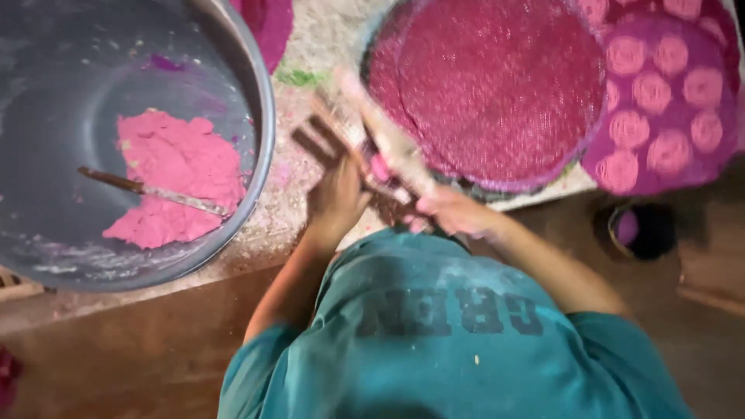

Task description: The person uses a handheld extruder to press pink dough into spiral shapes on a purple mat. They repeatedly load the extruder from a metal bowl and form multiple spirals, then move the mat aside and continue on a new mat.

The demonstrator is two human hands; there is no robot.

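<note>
My left hand (337, 194) is closed around a brown wooden pronged tool (318, 140) that is blurred by motion. Close beside it, my right hand (454, 211) grips a pale flat wooden stick (388, 143) that slants up to the left, with a dab of pink paste (380, 167) near its lower end. Both hands meet just above my teal shirt (450, 341), in front of a round woven tray (497, 85) covered by a thin dark pink sheet. To the left stands a big grey basin (260, 101) holding a lump of pink dough (174, 174) with a stick (151, 190) lying in it.
At the right, a second tray (667, 93) carries several small round pink discs. A small dark cup (640, 229) with purple inside stands on the brown floor (116, 365). The surface under the basin and trays is a pale, speckled mat (326, 31).
</note>
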